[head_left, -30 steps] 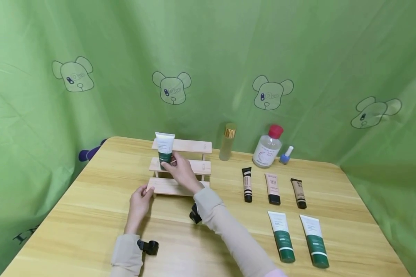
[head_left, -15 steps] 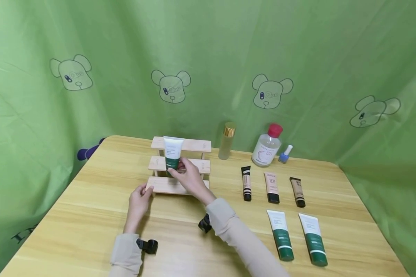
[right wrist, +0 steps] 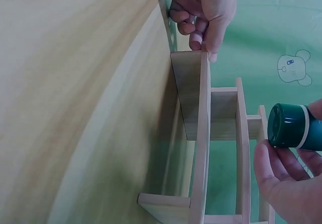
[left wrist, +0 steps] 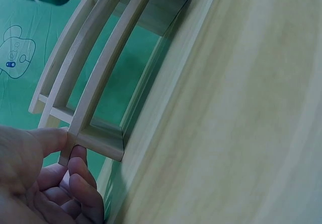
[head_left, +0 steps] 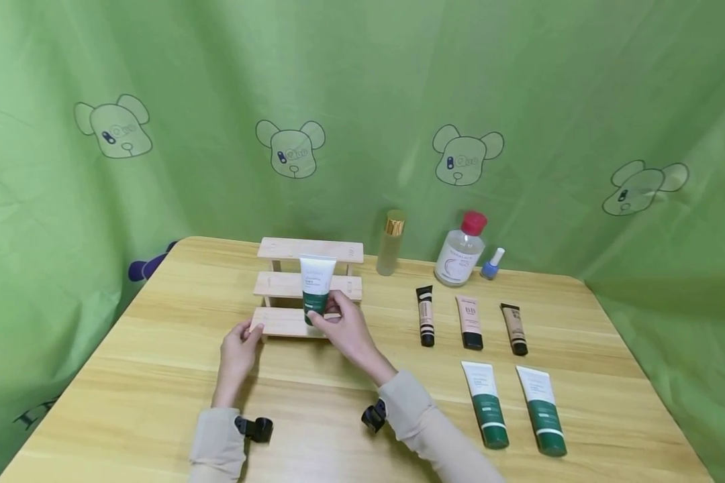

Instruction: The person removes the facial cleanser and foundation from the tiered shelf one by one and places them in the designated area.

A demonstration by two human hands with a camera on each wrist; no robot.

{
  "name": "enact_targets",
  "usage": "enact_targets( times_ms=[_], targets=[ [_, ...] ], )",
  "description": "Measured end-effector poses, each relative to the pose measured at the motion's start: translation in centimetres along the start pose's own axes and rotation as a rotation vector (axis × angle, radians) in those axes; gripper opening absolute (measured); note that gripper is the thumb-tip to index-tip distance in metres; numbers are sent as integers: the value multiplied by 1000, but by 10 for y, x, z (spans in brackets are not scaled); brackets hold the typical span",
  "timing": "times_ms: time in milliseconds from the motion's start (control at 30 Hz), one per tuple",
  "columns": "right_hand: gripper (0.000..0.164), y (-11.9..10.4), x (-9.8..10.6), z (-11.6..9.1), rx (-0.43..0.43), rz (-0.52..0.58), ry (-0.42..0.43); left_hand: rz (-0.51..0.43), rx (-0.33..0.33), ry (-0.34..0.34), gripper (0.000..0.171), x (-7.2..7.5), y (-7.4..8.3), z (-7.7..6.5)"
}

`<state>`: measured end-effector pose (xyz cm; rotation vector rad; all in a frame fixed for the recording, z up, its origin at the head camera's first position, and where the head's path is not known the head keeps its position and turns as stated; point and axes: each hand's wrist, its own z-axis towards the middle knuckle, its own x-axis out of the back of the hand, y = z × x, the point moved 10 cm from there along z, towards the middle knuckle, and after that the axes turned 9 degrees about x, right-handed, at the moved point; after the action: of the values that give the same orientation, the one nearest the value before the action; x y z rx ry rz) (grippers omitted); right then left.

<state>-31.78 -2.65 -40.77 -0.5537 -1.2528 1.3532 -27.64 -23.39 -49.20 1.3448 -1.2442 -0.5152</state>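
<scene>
A three-tier wooden display stand [head_left: 305, 249] stands toward the back left of the table. My left hand [head_left: 237, 355] pinches the left end of its lowest board between thumb and fingers, as the left wrist view shows close up. In my right hand [head_left: 355, 335] is a white-and-green squeeze tube [head_left: 317, 274], gripped near its green cap end. The tube is upright, cap down, and overlaps the middle and lowest boards in the head view. In the right wrist view its green cap [right wrist: 287, 126] hangs clear beside the boards, above the stand.
Right of the stand are a gold-capped bottle [head_left: 390, 245], a red-capped clear bottle [head_left: 459, 255] and a blue nail polish bottle [head_left: 491, 265]. Three small tubes [head_left: 470, 322] lie in a row, with two white-and-green tubes [head_left: 486, 402] nearer. A green curtain [head_left: 362, 80] hangs behind.
My right hand has moved the squeeze tube right and nearer to me, from in front of the top boards down toward the lowest. The left hand keeps its hold on the stand.
</scene>
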Motion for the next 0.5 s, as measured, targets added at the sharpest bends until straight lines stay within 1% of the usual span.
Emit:
enact_targets(
  times_ms=[200,367,500],
  targets=[
    [33,1,11,-17,-40,-1,26,-6,10,-20,45,-2,-2,1],
    [35,4,23,-32,-64,30,42,-7,1,-18,46,-2,-1,1],
    [36,11,34,-46,-97,30,52,-12,0,-17,46,-1,-1,1]
  ],
)
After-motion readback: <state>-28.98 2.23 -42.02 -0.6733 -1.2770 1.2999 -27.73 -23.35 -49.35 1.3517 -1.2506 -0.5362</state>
